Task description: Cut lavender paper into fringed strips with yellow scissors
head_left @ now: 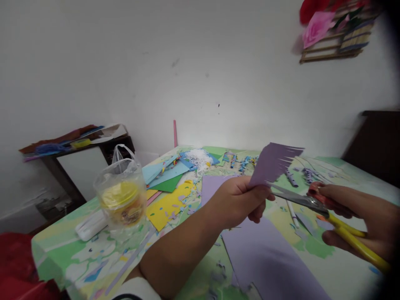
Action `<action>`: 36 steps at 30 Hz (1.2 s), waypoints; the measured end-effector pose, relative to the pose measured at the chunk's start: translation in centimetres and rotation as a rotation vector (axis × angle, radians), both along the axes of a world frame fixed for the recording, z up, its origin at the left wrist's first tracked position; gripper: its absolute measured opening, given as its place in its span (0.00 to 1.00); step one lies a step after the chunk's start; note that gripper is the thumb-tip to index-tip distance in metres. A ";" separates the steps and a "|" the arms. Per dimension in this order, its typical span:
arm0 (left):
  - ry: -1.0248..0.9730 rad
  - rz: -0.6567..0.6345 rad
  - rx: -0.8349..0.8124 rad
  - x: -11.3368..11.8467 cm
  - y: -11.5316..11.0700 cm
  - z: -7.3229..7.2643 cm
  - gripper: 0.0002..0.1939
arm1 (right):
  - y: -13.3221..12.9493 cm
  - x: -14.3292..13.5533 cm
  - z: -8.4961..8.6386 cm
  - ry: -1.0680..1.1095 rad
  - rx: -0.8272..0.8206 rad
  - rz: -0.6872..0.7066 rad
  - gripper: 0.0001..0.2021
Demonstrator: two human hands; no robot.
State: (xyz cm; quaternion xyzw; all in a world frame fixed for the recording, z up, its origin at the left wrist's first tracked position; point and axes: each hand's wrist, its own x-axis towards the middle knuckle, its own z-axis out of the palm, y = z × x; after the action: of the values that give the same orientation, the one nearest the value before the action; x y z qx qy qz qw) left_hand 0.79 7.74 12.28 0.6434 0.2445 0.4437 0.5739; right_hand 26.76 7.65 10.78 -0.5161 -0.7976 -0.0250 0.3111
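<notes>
A purple paper strip [269,164], its right edge cut into a fringe, is pinched between the thumb and fingers of my left hand [245,200]. My right hand [362,212] is closed round the handles of the scissors [308,201], one red and one yellow. The scissor blades point left, with their tips at the paper's lower edge beside my left fingers. Beneath my hands a larger purple sheet [268,258] lies on the patterned tablecloth [315,241].
At the left of the table stands a bagged tub with a yellow lid [123,200]. Farther back lie yellow paper [170,208], green paper [168,183], white shredded strands [199,159] and rolled paper pieces [291,178]. Scraps are scattered about.
</notes>
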 end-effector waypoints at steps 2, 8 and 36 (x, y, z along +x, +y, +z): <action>0.008 0.024 0.017 -0.1 0.0 0.0 0.11 | 0.1 0.2 -0.6 -0.100 -0.057 0.048 0.27; 0.136 0.068 0.081 -0.2 0.0 0.3 0.10 | 0.5 -0.4 -1.1 -0.114 -0.113 0.073 0.27; 0.223 0.068 -0.070 0.5 1.1 -0.7 0.06 | 1.4 -1.0 -0.5 0.030 -0.187 0.022 0.15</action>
State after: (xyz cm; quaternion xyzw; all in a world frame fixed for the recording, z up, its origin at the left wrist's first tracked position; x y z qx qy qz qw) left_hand 1.31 8.88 11.62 0.6596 0.3438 0.3798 0.5500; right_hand 25.77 9.08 10.30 -0.5344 -0.7973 0.0608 0.2738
